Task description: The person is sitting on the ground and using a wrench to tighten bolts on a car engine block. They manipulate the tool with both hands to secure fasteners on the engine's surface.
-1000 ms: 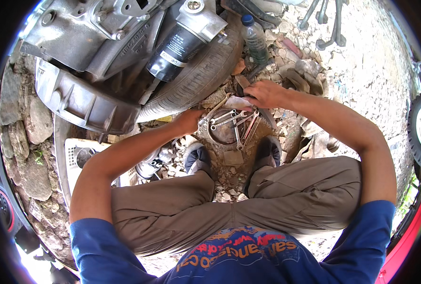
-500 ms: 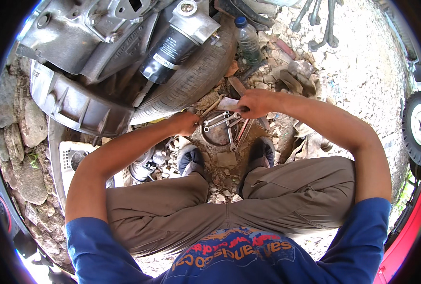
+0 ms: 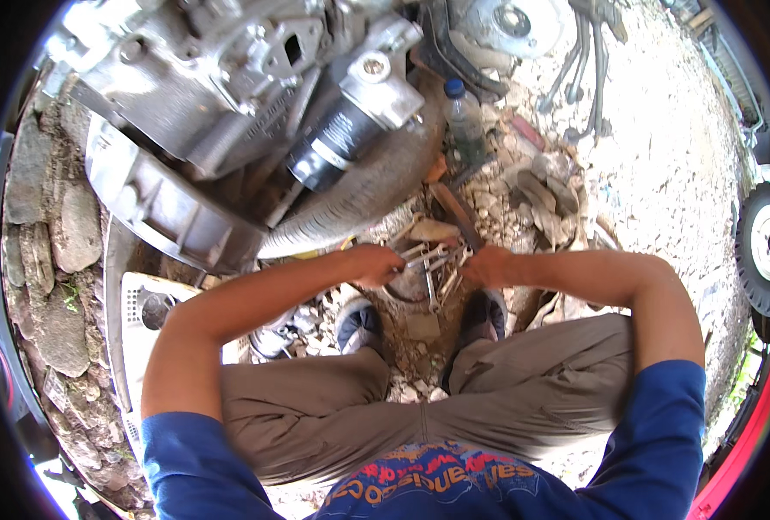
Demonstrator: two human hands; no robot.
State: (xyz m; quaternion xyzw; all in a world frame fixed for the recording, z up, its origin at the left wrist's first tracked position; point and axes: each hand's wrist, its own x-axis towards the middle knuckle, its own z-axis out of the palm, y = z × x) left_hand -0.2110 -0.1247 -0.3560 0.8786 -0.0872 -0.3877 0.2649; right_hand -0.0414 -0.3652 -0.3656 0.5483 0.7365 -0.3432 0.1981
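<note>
My left hand is at the left of several silver wrenches heaped on a round, dirty metal container between my shoes. Its fingers are bent at a wrench end, blurred; what they grip is unclear. My right hand is at the right side of the wrenches, fingers curled; what it holds cannot be made out. A pale, flat piece lies at the container's back edge, below a brown strip.
A metal engine housing with a black cylindrical filter rests by a tire. Behind are a plastic bottle and black metal rods. Left are stones and a white perforated crate; right, a wheel. Rubble covers the ground.
My right hand has left the pale piece and moved down to the right of the wrenches. My left hand has moved rightward onto them. The whole view has shifted slightly.
</note>
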